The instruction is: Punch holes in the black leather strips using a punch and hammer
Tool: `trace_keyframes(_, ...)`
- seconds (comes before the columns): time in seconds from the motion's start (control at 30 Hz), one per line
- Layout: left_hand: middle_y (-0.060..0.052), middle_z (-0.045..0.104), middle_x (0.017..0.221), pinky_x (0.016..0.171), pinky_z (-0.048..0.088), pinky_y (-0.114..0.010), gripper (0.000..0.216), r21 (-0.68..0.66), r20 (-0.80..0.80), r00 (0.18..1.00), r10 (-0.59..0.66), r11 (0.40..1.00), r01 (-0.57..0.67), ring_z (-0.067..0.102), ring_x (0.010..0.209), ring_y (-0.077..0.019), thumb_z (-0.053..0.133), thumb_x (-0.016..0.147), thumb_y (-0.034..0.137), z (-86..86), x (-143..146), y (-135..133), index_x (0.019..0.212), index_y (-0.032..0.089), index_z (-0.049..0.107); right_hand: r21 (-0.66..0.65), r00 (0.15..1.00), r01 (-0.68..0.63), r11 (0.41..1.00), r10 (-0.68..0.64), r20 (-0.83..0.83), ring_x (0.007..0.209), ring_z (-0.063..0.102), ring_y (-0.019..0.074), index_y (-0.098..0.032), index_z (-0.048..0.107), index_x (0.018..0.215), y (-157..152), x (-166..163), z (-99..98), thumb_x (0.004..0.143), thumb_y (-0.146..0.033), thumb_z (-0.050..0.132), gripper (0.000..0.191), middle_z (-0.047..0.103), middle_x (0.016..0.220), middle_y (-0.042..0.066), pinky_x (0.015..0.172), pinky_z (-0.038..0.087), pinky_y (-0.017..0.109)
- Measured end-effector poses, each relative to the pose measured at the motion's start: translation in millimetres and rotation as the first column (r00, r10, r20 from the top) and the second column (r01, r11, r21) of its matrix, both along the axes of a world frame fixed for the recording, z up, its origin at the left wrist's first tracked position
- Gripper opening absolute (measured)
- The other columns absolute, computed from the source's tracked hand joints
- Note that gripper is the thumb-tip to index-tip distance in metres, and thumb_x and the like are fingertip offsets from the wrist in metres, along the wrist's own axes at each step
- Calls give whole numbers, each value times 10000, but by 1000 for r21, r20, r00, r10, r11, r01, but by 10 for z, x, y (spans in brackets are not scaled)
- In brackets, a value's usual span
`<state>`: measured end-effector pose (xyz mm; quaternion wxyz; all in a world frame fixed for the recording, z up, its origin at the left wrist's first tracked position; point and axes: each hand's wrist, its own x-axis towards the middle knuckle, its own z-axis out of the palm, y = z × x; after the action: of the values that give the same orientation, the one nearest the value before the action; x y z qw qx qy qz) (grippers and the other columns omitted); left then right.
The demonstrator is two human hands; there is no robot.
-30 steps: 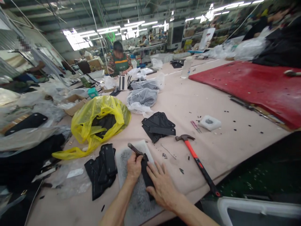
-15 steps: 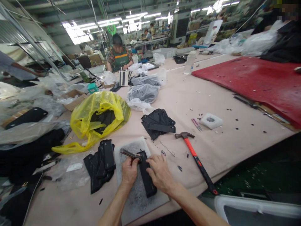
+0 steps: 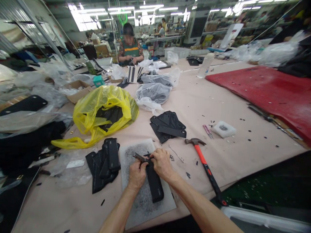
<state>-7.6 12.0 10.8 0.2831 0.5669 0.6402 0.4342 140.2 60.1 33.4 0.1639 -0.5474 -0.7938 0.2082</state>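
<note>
My left hand is closed on a narrow, dark metal tool, whose exact kind I cannot make out. Its lower end meets the top of a long black leather-like piece. That piece lies on a pale, speckled board. At the same top end, my right hand has its fingers pinched together; whatever is between them is hidden. A stack of similar black pieces lies left of the board, and flat black pieces are fanned out beyond it.
A claw hammer with a red-black handle lies on the right, near pink snips and a white block. A yellow bag holds black pieces. Far right is a red board. Across the table sits a person.
My right hand has moved up from the side of the black piece to its top end, fingers now pinched. My left hand still grips the metal tool. The camera view has shifted slightly.
</note>
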Motion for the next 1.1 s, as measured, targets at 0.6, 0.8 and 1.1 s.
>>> trace_keyframes(0.6, -69, 767, 956, 869, 559, -382, 240, 0, 46, 999, 12, 1000, -12, 712, 930, -260, 529, 844, 301, -44, -16, 15, 947, 199, 720, -164, 600, 730, 663, -737, -311, 754, 639, 241, -205, 622, 864, -459, 1919, 88, 739, -509, 605, 329, 699, 767, 61, 717, 456, 330)
trace_keyframes(0.8, -78, 767, 981, 876, 557, -380, 242, 6, 38, 999, 15, 1000, -15, 709, 955, -273, 548, 838, 328, -54, -25, 16, 951, 208, 724, 42, 468, 875, 482, -865, 181, 738, 636, 286, -203, 650, 809, -473, 2901, -101, 752, -347, 479, 230, 705, 752, 114, 672, 429, 376)
trace_keyframes(1.1, -70, 768, 966, 880, 553, -380, 238, 20, -6, 1000, 16, 1000, -16, 712, 944, -264, 549, 842, 327, 6, -13, 12, 947, 200, 721, 141, 878, 467, 873, -477, 41, 1128, 576, 242, -173, 647, 1135, -726, 1522, -61, 859, -424, 478, 410, 660, 1192, 120, 1011, 416, 352)
